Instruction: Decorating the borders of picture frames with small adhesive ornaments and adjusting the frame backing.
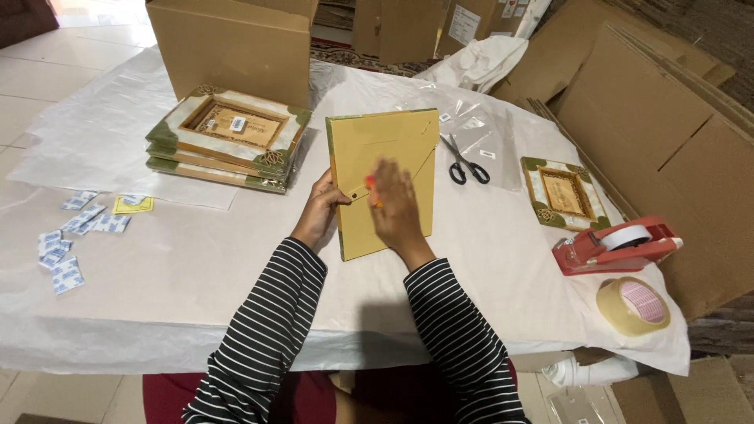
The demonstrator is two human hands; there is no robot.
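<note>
A flat, yellow-backed rectangular picture frame with a green edge (382, 177) lies face down near the middle of the white paper-covered table (196, 259), its folding cardboard easel stand showing as a diagonal flap across the back. The left hand (320, 210) is closed on the frame's left edge, thumb over the back and fingers curled under the rim, steadying it. The right hand (395, 206) rests flat on the back panel with its fingers spread, pressing rather than clasping anything; it is motion-blurred, and a small orange-red spot beside it may be a turn clip or a marker, though I cannot tell which. The frame looks light and stiff, but the thin backing board and hinged stand would likely bend or tear if pried, and any glass on the hidden face would make it fragile, so it seems best taken by its two long edges, as the left hand has it, and not by the flap. To the left sits a stack of matching green-cornered cream frames (228, 137), with small blue-and-white packets (71, 235) scattered nearer the table's edge. To the right lie black-handled scissors (465, 162), another small ornate frame face up (564, 192), a red tape dispenser (616, 245) and a roll of tan packing tape (633, 305). Brown cardboard boxes (236, 43) stand behind.
</note>
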